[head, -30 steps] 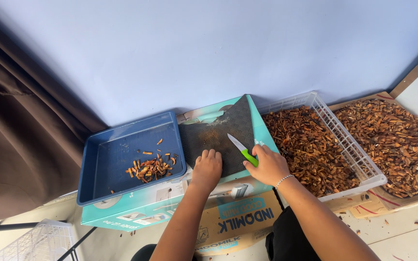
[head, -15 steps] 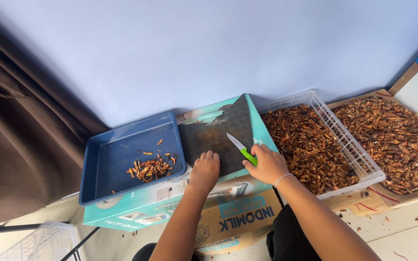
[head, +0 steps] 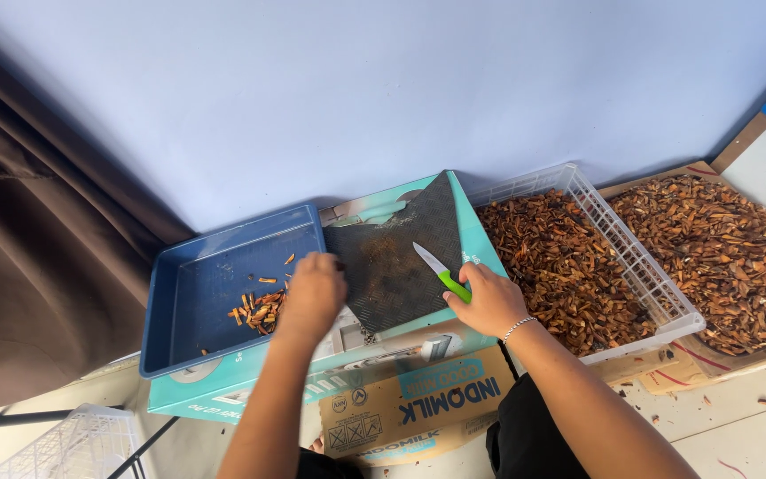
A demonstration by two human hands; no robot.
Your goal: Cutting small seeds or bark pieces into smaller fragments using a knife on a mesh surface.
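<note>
Right hand (head: 488,300) closed around a green-handled knife (head: 441,272), blade pointing to 11 o'clock over the dark mat (head: 396,257), left hand (head: 312,297) over the blue tray (head: 197,293) edge beside orange-brown pieces (head: 259,310), grip unclear

The scene is being viewed steeply downward from head height, at arm's length, facing a pale wall (head: 383,80); only one view is being given.
</note>
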